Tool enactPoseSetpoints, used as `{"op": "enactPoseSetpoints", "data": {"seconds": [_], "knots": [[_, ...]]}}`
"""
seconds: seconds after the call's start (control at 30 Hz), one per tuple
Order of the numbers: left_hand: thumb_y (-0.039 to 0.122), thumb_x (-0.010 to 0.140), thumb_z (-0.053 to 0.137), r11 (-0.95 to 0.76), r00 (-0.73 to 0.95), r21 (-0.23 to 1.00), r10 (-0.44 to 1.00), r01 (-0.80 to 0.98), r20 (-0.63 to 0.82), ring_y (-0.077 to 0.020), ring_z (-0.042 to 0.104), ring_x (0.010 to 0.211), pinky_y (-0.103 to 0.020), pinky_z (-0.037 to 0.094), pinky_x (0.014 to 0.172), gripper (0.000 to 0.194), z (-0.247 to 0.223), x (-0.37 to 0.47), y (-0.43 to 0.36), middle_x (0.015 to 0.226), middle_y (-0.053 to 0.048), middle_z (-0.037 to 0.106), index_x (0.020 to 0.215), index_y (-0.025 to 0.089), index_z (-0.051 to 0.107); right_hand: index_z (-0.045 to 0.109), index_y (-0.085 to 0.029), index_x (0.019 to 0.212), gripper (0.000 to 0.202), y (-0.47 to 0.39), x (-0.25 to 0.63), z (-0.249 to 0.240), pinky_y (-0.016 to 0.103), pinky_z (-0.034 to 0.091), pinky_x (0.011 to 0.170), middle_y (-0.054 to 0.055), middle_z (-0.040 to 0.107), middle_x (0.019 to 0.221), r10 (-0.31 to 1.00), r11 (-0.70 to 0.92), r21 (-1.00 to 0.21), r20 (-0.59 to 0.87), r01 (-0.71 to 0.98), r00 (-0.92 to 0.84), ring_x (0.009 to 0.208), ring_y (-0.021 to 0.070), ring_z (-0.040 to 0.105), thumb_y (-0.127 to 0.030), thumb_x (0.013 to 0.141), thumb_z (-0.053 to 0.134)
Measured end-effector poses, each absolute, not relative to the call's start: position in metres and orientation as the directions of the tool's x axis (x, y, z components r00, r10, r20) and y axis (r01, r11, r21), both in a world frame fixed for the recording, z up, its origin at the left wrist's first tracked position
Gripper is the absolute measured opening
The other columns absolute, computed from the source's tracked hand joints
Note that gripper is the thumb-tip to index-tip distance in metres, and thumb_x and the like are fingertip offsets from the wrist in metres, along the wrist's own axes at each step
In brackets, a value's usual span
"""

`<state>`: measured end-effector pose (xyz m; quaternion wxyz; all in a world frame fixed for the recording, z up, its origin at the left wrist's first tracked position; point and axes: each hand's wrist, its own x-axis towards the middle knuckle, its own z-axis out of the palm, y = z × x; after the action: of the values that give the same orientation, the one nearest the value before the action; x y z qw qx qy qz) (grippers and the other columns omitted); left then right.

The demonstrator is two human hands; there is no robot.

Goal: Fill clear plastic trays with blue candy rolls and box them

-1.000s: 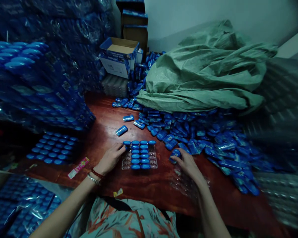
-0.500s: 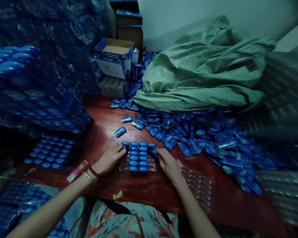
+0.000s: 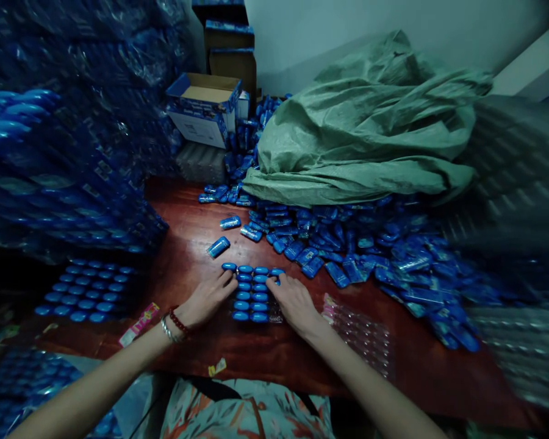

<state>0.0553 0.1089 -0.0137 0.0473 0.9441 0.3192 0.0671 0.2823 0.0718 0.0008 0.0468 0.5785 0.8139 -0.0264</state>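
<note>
Packs (image 3: 260, 296), small and blue, stand in rows in a clear tray (image 3: 276, 317) on the red-brown table (image 3: 187, 231), right in front of the person. The left hand (image 3: 209, 297) is at the left side of the rows, and its bent fingertips touch the packs there. The right hand (image 3: 295, 302) is at the right side, with its fingers curled by the packs near the far end. Both hands are partly closed, but I cannot tell if either one has hold of a pack. Another clear tray (image 3: 361, 341) lies flat just beside the right arm. Past the rows, two loose packs (image 3: 218, 247) lie near a big messy pile (image 3: 320, 238) of blue packs, partly under a green sheet (image 3: 348, 134). A pink strip (image 3: 139, 324) lies near the left arm.
</note>
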Motion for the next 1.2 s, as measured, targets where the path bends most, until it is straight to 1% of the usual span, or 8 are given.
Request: {"op": "enactPoseSetpoints", "data": {"seconds": [0.23, 0.33, 0.5, 0.67, 0.8, 0.93, 1.07, 1.2], "knots": [[0.015, 0.089, 0.039, -0.623, 0.499, 0.195, 0.745, 0.757, 0.443, -0.0249, 0.049, 0.107, -0.040, 0.043, 0.085, 0.040, -0.032, 0.051, 0.094, 0.122, -0.013, 0.051, 0.127, 0.025, 0.046, 0.046, -0.021, 0.127, 0.035, 0.043, 0.285, -0.024, 0.028, 0.043, 0.074, 0.009, 0.061, 0.108, 0.968, 0.121, -0.134, 0.238, 0.984, -0.086, 0.085, 0.0174, 0.059, -0.026, 0.093, 0.041], [0.023, 0.092, 0.037, -0.504, 0.370, 0.324, 0.841, 0.801, 0.395, -0.0258, 0.037, 0.125, -0.045, 0.032, 0.100, 0.047, -0.027, 0.067, 0.098, 0.138, -0.013, 0.039, 0.138, 0.025, 0.032, 0.040, -0.018, 0.134, 0.044, 0.044, 0.285, -0.020, 0.032, 0.042, 0.087, 0.013, 0.053, 0.124, 0.940, 0.065, -0.265, 0.341, 0.962, 0.031, 0.107, 0.0219, 0.053, -0.033, 0.093, 0.039], [0.034, 0.094, 0.029, -0.488, 0.461, 0.370, 0.872, 0.790, 0.165, -0.0266, 0.016, 0.138, -0.052, 0.008, 0.109, 0.051, -0.024, 0.093, 0.109, 0.147, -0.010, 0.029, 0.143, 0.021, 0.021, 0.024, -0.017, 0.143, 0.060, 0.067, 0.279, -0.026, 0.053, 0.024, 0.104, 0.015, 0.023, 0.148, 0.961, 0.216, -0.348, 0.243, 0.912, -0.135, 0.136, 0.0310, 0.016, -0.046, 0.092, 0.035], [0.035, 0.094, 0.028, -0.374, 0.325, 0.567, 0.926, 0.734, 0.191, -0.0225, 0.034, 0.130, -0.046, 0.023, 0.107, 0.045, -0.028, 0.078, 0.121, 0.140, -0.009, 0.041, 0.137, 0.023, 0.033, 0.035, -0.022, 0.138, 0.045, 0.066, 0.303, -0.038, 0.044, 0.031, 0.102, 0.009, 0.040, 0.139, 0.974, 0.159, -0.427, 0.217, 0.890, -0.069, 0.128, 0.0224, 0.034, -0.035, 0.095, 0.029], [0.038, 0.089, 0.040, -0.114, -0.016, 0.585, 0.977, 0.803, 0.212, -0.0241, 0.054, 0.103, -0.038, 0.043, 0.089, 0.036, -0.030, 0.052, 0.161, 0.111, -0.012, 0.058, 0.115, 0.017, 0.054, 0.057, -0.017, 0.117, 0.036, 0.062, 0.345, -0.036, 0.036, 0.041, 0.089, 0.010, 0.061, 0.108, 0.964, -0.093, -0.328, 0.206, 0.940, 0.168, 0.100, 0.0209, 0.052, -0.019, 0.090, 0.032], [0.033, 0.076, 0.060, -0.241, 0.280, 0.338, 0.957, 0.910, -0.071, -0.0257, 0.057, 0.095, -0.034, 0.045, 0.079, 0.041, -0.027, 0.051, 0.211, 0.104, -0.011, 0.059, 0.113, 0.016, 0.053, 0.052, -0.017, 0.124, 0.048, 0.073, 0.357, -0.034, 0.039, 0.044, 0.080, 0.016, 0.053, 0.124, 0.991, -0.046, -0.161, 0.116, 0.986, 0.065, 0.098, 0.0256, 0.053, -0.007, 0.077, 0.046], [0.022, 0.068, 0.065, -0.311, 0.374, 0.302, 0.910, 0.901, -0.178, -0.0237, 0.060, 0.084, -0.029, 0.045, 0.071, 0.034, -0.018, 0.057, 0.228, 0.095, -0.009, 0.062, 0.102, 0.018, 0.058, 0.043, -0.012, 0.131, 0.051, 0.090, 0.348, -0.032, 0.040, 0.045, 0.075, 0.026, 0.052, 0.122, 0.999, 0.054, 0.159, -0.006, 0.986, -0.053, 0.089, 0.0263, 0.060, -0.006, 0.080, 0.044], [0.030, 0.081, 0.054, -0.277, 0.330, 0.375, 0.940, 0.885, -0.084, -0.0213, 0.060, 0.083, -0.030, 0.045, 0.073, 0.021, -0.005, 0.034, 0.194, 0.095, -0.009, 0.062, 0.097, 0.017, 0.057, 0.041, -0.011, 0.132, 0.048, 0.083, 0.360, -0.019, 0.037, 0.047, 0.074, 0.018, 0.063, 0.101, 0.995, 0.099, 0.044, -0.009, 0.994, -0.099, 0.083, 0.0243, 0.062, -0.012, 0.084, 0.043]]}}
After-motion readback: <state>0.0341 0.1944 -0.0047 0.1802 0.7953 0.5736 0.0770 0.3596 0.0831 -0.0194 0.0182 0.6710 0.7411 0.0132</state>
